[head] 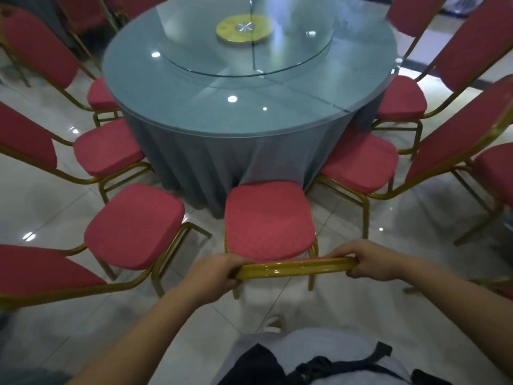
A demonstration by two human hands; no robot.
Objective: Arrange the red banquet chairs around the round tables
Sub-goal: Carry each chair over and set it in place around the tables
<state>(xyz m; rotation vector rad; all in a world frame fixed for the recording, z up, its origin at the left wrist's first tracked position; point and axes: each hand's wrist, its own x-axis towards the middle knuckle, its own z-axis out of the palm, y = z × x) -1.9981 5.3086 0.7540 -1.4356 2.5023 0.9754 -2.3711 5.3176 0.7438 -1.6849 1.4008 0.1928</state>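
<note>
A red banquet chair [268, 220] with a gold frame stands right in front of me, its seat facing the round table [194, 112]. My left hand [215, 272] grips the left end of the chair's gold top rail [297, 268]. My right hand [372, 263] grips the right end of the same rail. The seat's front edge touches the grey-blue tablecloth. The table carries a glass turntable [200, 51] with a yellow hub.
Several more red chairs ring the table: three on the left [134, 226] [108, 147] [101, 93], others on the right [358, 162] [399, 98]. A further chair [494, 173] stands at the far right. Glossy white floor tiles [50, 195] lie between them.
</note>
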